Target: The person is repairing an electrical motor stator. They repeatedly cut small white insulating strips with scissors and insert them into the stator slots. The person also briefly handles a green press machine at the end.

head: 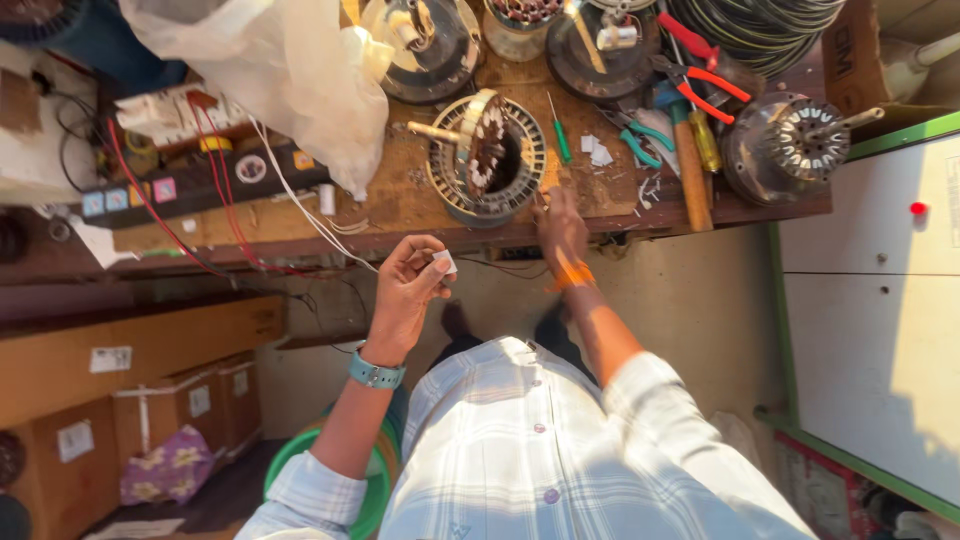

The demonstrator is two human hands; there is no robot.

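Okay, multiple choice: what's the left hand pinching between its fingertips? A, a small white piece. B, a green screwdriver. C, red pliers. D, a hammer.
A: the left hand pinches a small white piece at its fingertips, while the green screwdriver, red pliers and hammer all lie on the bench.

Cardboard boxes (190, 400) stacked at my 8 o'clock, brown, each bearing a white rectangular label (75, 440). Another white label (110, 359) on the wooden shelf above them. Brown carton (850, 50) at 1 o'clock.
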